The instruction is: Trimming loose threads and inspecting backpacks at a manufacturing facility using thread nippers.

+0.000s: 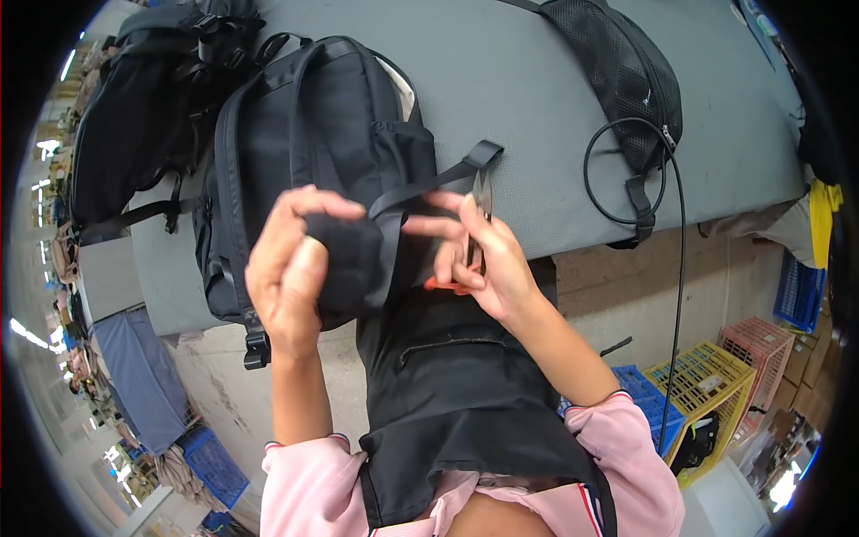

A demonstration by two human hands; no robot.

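A black backpack [344, 107] lies on the grey table in front of me. From its near side a black webbing strap [420, 186] runs right, its end folded into a loop. Over the backpack's lower part is my left hand [295, 268], thumb and forefinger apart with nothing between them; its other fingers are curled. Small scissors [483, 192] with orange handles are held in my right hand [483, 251], blades pointing away from me. Two fingers of that hand stretch left to the strap, touching or just behind it; I cannot tell which.
Another black backpack [152, 107] lies at the far left of the table [519, 98]. At the right is a black mesh bag [617, 72], with a black cable [682, 268] looping over it and hanging down. Yellow [716, 371] and blue crates [640, 394] stand at lower right.
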